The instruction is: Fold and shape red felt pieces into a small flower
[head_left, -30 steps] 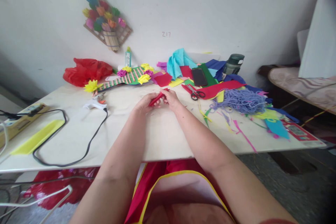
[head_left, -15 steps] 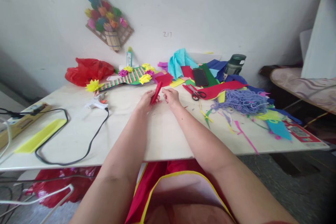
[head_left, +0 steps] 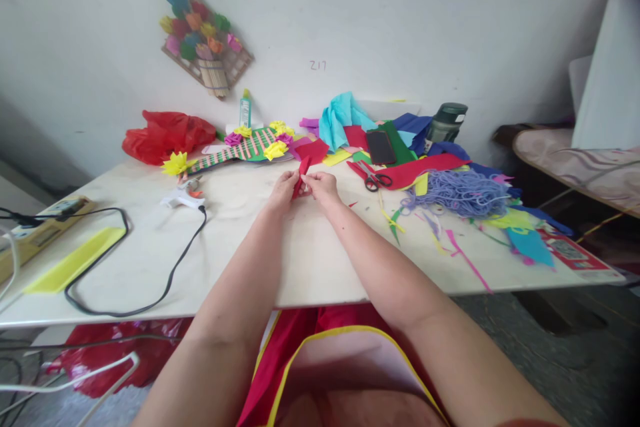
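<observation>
Between my hands is a narrow piece of folded red crepe paper (head_left: 305,165), held upright over the middle of the table. My left hand (head_left: 285,188) is closed on its lower left side. Thumb and fingers of my right hand (head_left: 321,187) pinch the same paper from the right; both hands are close together, and the fingertips partly hide the fold. To the right lie scissors (head_left: 376,180) with black handles, near a red paper strip (head_left: 425,170). Tiny red scraps (head_left: 352,205) lie beside my right wrist.
A white glue gun (head_left: 184,199) with a black cord lies left, near a power strip (head_left: 45,233). Behind my hands is a green guitar-shaped craft (head_left: 235,152) with paper flowers. Blue-purple yarn (head_left: 457,193), a phone (head_left: 381,147) and a bottle (head_left: 447,123) stand or lie right.
My right hand has moved left to meet the red paper and now pinches it. My left hand keeps its hold and has shifted only slightly.
</observation>
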A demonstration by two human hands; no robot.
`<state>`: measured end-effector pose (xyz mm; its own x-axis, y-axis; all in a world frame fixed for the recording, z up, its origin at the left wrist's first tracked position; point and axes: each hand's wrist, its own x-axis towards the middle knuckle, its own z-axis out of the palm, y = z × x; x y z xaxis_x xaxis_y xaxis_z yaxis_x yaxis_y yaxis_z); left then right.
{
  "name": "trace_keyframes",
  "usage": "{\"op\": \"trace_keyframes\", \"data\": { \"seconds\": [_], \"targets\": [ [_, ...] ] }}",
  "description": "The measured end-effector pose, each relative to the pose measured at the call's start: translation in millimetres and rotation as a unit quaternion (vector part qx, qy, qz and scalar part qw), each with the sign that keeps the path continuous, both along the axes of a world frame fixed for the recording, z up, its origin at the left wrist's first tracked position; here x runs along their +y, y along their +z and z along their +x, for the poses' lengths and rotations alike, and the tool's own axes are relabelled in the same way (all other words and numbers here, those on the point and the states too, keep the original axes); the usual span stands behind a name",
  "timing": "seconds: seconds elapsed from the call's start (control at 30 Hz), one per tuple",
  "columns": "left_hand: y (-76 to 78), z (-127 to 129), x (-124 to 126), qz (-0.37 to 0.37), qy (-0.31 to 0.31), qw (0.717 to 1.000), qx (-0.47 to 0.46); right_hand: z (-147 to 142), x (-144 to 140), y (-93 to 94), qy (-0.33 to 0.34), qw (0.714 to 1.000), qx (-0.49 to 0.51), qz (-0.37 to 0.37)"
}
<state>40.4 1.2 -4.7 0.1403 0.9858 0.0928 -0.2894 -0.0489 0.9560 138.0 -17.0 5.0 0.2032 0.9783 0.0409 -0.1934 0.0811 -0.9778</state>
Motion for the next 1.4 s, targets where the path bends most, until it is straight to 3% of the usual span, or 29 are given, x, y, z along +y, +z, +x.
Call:
{"op": "trace_keyframes", "data": {
  "seconds": [0.53,0.7,0.87,1.0,1.13,1.3,1.4],
  "targets": [
    [-12.7,4.6,11.8,0.044,-0.004,0.999,0.030,-4.8,-1.6,-0.7,-0.025,0.999,0.014,-0.018],
    [-10.0,8.2,9.1,0.037,0.060,0.995,0.069,-7.4,2.4,-5.9,-0.034,0.999,0.026,-0.011],
    [-5.3,9.3,5.3,0.027,0.088,0.991,0.102,-9.5,-4.5,1.6,-0.022,0.998,0.047,-0.037],
    [-2.0,3.9,2.5,0.006,0.050,0.996,0.078,-4.2,-6.0,7.9,-0.005,0.998,0.033,-0.050],
    [0.7,-3.2,-1.2,-0.018,-0.013,0.998,0.051,7.0,0.9,6.9,-0.048,0.996,0.018,-0.076],
    [3.1,-7.3,-5.6,-0.023,-0.066,0.996,0.046,12.4,4.9,1.8,0.024,0.997,-0.021,-0.068],
    [2.5,-8.5,-5.9,-0.014,-0.094,0.994,0.054,9.5,6.5,-3.2,0.009,0.998,-0.049,-0.041]
  ]
}}
